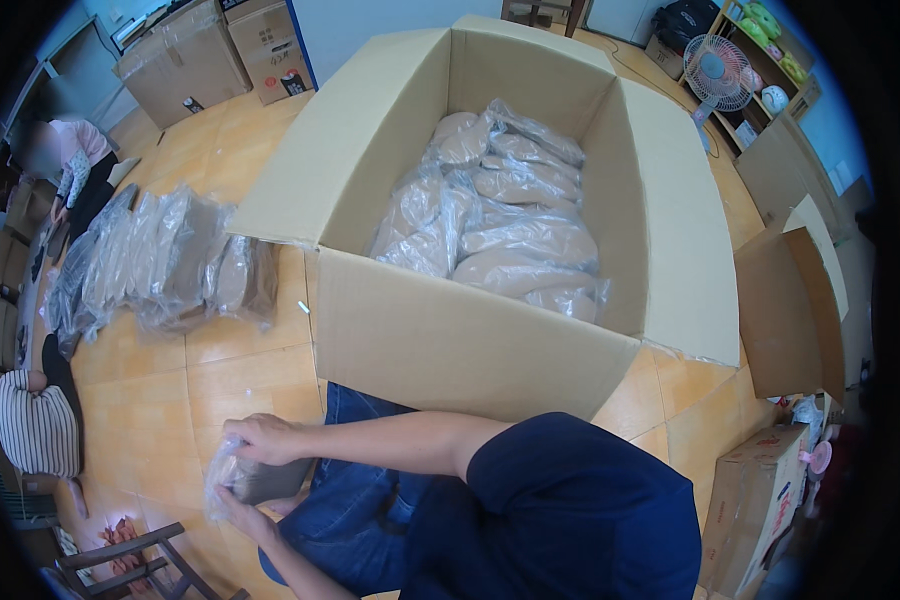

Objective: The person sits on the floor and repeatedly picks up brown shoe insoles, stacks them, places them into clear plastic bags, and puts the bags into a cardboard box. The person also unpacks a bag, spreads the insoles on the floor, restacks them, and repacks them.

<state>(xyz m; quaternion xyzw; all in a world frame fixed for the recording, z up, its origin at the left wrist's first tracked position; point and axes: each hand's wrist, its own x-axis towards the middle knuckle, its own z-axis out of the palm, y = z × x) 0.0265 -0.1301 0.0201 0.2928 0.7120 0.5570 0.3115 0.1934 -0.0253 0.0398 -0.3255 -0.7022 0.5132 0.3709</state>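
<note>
Off to the left of my legs, my right hand (260, 438) and my left hand (242, 510) hold a clear plastic bag (218, 478). A grey-brown item (275, 482) shows inside it, partly hidden by my hands and lap. My right fingers pinch the bag's upper edge, while the left ones grip it lower down. In front of me stands a large open cardboard box (450, 345), its flaps folded outward. Inside lie several rounded beige items in clear plastic (530, 240), in rows; their kind I cannot make out.
On the tiled floor at left lies a row of similar bagged items (160, 260). Two people work at the far left, one in a striped top (38, 425), another in pink (80, 145). A wooden chair (140, 560), a carton (755, 500) and a fan (718, 75) stand around.
</note>
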